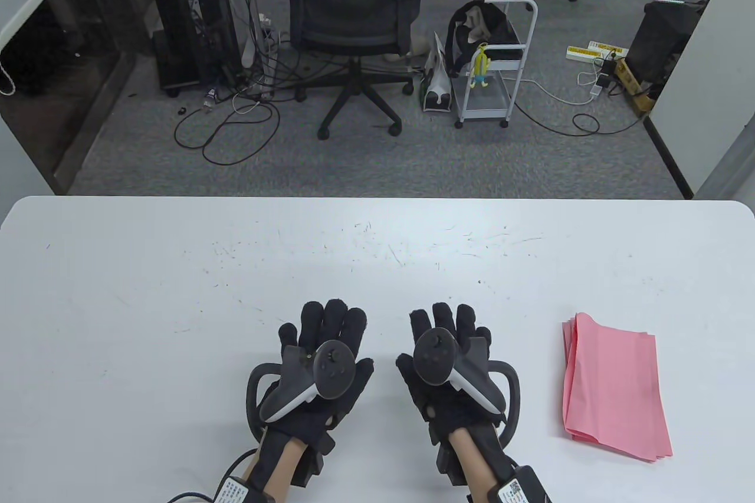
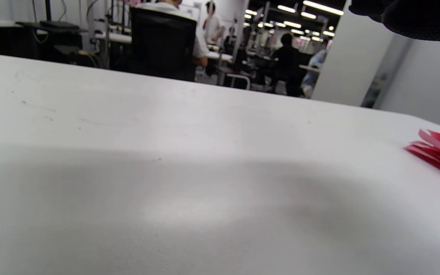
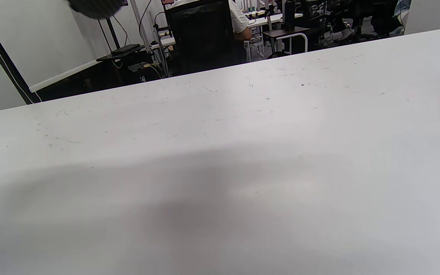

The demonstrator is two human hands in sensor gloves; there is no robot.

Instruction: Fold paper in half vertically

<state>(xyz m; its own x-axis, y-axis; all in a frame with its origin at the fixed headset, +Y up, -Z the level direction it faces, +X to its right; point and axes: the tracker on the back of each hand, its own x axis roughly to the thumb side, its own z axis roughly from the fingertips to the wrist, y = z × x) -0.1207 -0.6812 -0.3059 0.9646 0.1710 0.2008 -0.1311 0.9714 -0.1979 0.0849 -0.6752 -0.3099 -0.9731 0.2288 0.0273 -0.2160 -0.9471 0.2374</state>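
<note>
Office chair (image 1: 354, 13), white trolley (image 1: 495, 72) beyond table (image 1: 147, 291)

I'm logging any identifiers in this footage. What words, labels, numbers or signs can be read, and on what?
No text is legible.
White tag at the left wrist: printed lines, too small to read.
White tag at the right wrist: a QR-style code and print, too small.
Yellow-and-white power strips on the floor: markings blurred.
Pink paper stack: no print visible.

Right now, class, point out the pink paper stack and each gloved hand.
pink paper stack (image 1: 616, 388), table view, middle of top sheet.
left hand (image 1: 321, 358), table view, back of hand.
right hand (image 1: 445, 358), table view, back of hand.
</note>
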